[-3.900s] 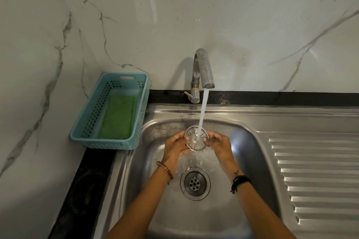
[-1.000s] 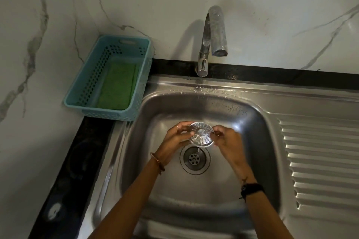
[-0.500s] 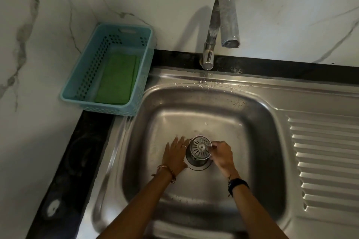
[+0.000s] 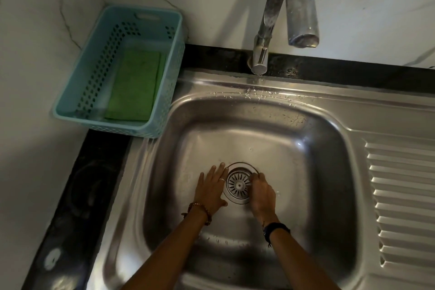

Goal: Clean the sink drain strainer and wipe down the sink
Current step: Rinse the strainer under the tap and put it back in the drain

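Observation:
The round metal drain strainer (image 4: 239, 183) sits in the drain opening at the bottom of the steel sink (image 4: 270, 129). My left hand (image 4: 210, 189) lies flat on the sink floor just left of the drain, fingers straight and spread. My right hand (image 4: 262, 193) is at the strainer's right edge with its fingers curled on the rim; the fingertips are partly hidden. A green scrub pad (image 4: 134, 86) lies inside the blue perforated basket (image 4: 77, 103) at the back left. No water runs from the tap (image 4: 292, 7).
A ribbed steel draining board (image 4: 400, 195) lies to the right of the basin. Black countertop (image 4: 77, 195) borders the sink on the left and back. Marble wall stands behind and to the left. Droplets sit on the sink's back rim.
The water has stopped. The strainer, held up in both hands a second ago, has been lowered into the drain. My left hand has let go and lies flat beside it.

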Motion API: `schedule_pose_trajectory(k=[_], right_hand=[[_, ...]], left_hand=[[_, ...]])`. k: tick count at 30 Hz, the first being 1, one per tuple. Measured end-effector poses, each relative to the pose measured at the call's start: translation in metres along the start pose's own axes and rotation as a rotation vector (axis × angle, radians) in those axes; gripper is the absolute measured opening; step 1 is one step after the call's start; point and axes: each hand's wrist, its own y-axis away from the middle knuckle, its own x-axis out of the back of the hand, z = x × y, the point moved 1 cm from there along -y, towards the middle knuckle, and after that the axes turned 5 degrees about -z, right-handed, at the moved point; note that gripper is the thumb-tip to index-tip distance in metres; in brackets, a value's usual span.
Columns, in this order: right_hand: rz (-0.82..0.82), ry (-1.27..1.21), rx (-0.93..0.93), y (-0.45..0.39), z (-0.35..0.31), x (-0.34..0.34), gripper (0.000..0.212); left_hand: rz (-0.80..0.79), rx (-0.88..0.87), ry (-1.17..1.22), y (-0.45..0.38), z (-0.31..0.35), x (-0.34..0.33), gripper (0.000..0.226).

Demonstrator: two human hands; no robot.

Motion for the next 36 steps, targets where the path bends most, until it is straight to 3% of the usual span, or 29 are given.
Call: schedule_pose_trajectory(k=[4,7,11,13,16,18,20,22,26,29,33,36], right_hand=[[-0.075,-0.017,0.069,0.006,0.0,-0.006,0.03],[0.007,0.021,0.116,0.013,-0.003,-0.004,0.03],[0.157,-0.135,0.211,0.025,-0.02,0.008,0.008],[0.231,-0.199,0.267,0.031,-0.031,0.019,0.018],[0.411,-0.21,0.367,0.036,-0.044,0.035,0.025],[0.289,-0.149,0.382,0.038,-0.045,0.039,0.013],[-0.074,0.031,0.292,0.038,-0.036,0.027,0.043],[-0.246,0.166,0.25,0.036,-0.028,0.014,0.058],[-0.367,0.168,0.273,0.035,-0.026,-0.003,0.046],[-0.466,0.339,0.236,0.033,-0.014,-0.014,0.046],[-0.441,0.536,0.264,0.029,0.0,-0.019,0.049],[-0.381,0.371,0.252,0.033,-0.005,-0.014,0.05]], left_hand=[[-0.007,0.002,-0.009,0.001,0.001,0.001,0.1],[0.01,-0.015,0.008,0.004,0.007,0.005,0.086],[0.33,-0.046,0.28,0.017,0.022,0.022,0.033],[0.514,-0.076,0.411,0.028,0.03,0.038,0.008],[0.684,-0.13,0.573,0.038,0.032,0.052,0.021],[0.512,-0.109,0.44,0.04,0.026,0.049,0.034],[0.105,0.013,0.25,0.04,0.013,0.031,0.078],[-0.104,0.051,0.091,0.041,0.005,0.019,0.087],[-0.157,-0.001,-0.098,0.04,0.005,0.005,0.073],[-0.193,-0.014,-0.2,0.039,0.008,-0.001,0.07],[-0.216,-0.017,-0.256,0.039,0.014,-0.007,0.066],[-0.175,-0.029,-0.215,0.039,0.021,-0.007,0.062]])
